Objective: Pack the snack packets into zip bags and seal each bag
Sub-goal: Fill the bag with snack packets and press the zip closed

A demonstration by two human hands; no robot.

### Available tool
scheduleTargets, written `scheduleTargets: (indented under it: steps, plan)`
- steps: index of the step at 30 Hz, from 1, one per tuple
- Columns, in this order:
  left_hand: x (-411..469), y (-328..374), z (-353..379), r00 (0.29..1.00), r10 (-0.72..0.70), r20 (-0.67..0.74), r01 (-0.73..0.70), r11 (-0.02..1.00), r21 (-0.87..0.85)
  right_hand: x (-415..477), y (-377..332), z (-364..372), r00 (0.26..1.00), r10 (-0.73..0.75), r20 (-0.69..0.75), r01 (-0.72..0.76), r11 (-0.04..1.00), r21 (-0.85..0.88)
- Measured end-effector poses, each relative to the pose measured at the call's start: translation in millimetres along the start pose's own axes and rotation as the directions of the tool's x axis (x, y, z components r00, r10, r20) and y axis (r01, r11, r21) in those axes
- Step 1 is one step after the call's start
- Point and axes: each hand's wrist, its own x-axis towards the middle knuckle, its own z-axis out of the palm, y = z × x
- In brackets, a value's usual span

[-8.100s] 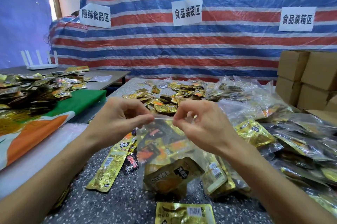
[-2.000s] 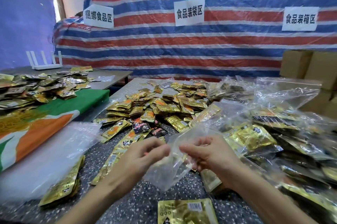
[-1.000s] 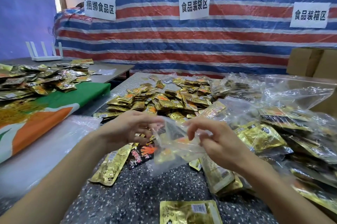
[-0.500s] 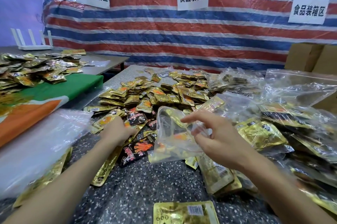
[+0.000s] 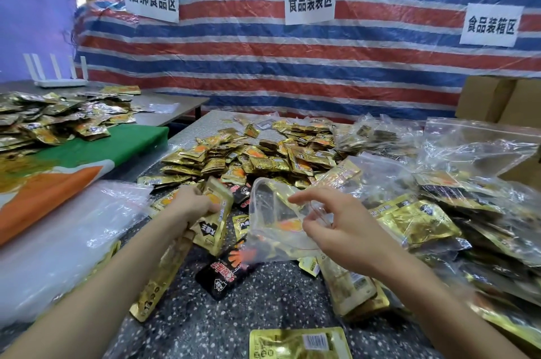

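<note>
My right hand (image 5: pixel 336 227) holds an empty clear zip bag (image 5: pixel 272 221) by its rim, with the mouth gaping open toward the left. My left hand (image 5: pixel 193 203) grips a gold snack packet (image 5: pixel 212 221) lifted off the speckled table (image 5: pixel 263 309), just left of the bag's mouth. A heap of gold snack packets (image 5: pixel 257 156) lies behind both hands. A black and red packet (image 5: pixel 225 271) lies flat below the bag.
Filled clear zip bags (image 5: pixel 456 212) are piled at the right, with cardboard boxes (image 5: pixel 497 101) behind. A stack of empty clear bags (image 5: pixel 58 241) lies at the left. More packets (image 5: pixel 52 118) cover a side table with a green and orange cloth (image 5: pixel 87 159). A striped tarp (image 5: pixel 292 60) hangs behind.
My left hand let go of the bag, reached left to the loose packets and picked up a gold one. My right hand keeps holding the bag's mouth open.
</note>
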Motion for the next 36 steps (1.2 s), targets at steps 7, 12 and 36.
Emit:
scheduleTargets:
  steps: [7, 12, 36]
  plan:
    - [-43.7, 35.2, -18.6, 0.967, 0.240, -0.081, -0.253, 0.886, -0.389, 1.9, -5.7, 3.7, 0.997, 0.018, -0.071, -0.016, 0.999, 0.037]
    - [-88.1, 63.5, -30.4, 0.888, 0.366, -0.279, -0.459, 0.644, -0.612, 2.8, -11.8, 3.9, 0.994, 0.041, -0.099, -0.038, 0.999, 0.038]
    - [-140.6, 50.5, 13.0, 0.887, 0.458, -0.056, -0.369, 0.631, -0.682, -2.9, -27.6, -5.3, 0.970, 0.232, -0.068, -0.187, 0.898, 0.397]
